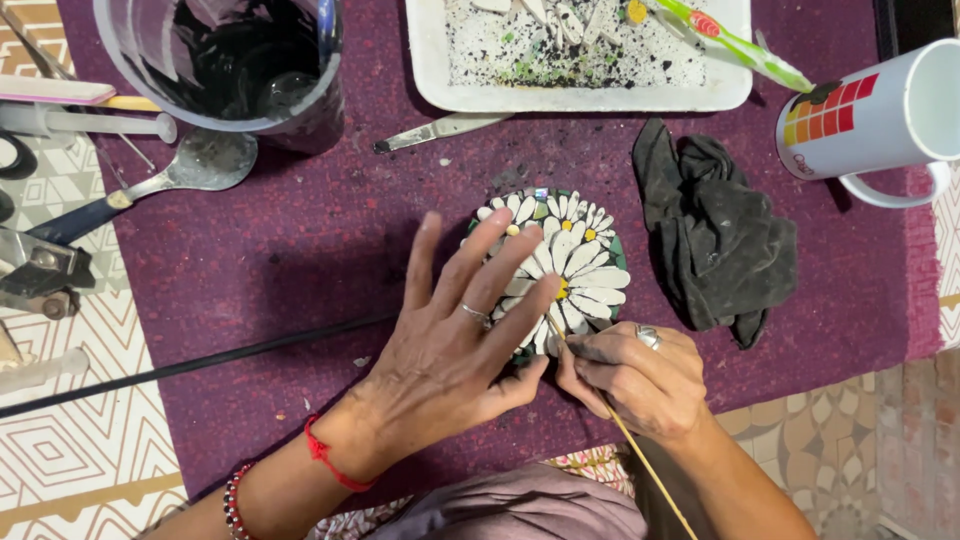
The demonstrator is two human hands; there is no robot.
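**Stick tip at the daisy mosaic, both hands on the piece**

A round mosaic disc with white daisy petals and yellow centres lies flat on the purple mat that covers the patterned surface. The left hand rests open on it, fingers spread and pointing up and to the right across the disc's left half, thumb pressing at the lower edge. The right hand is closed in a pinch around a thin wooden stick, sitting just below and to the right of the disc.

The stick's long axis runs diagonally, from the lower right near the person's lap up and to the left, and its tip meets the disc at the lower edge, just beside the left thumb. So the disc lies directly ahead of both hands, the left upon it and the right touching it only through the stick.

A crumpled dark cloth lies right of the disc, a white mug beyond it. A white tray, a dark-stained cup, and a spoon sit along the far side.
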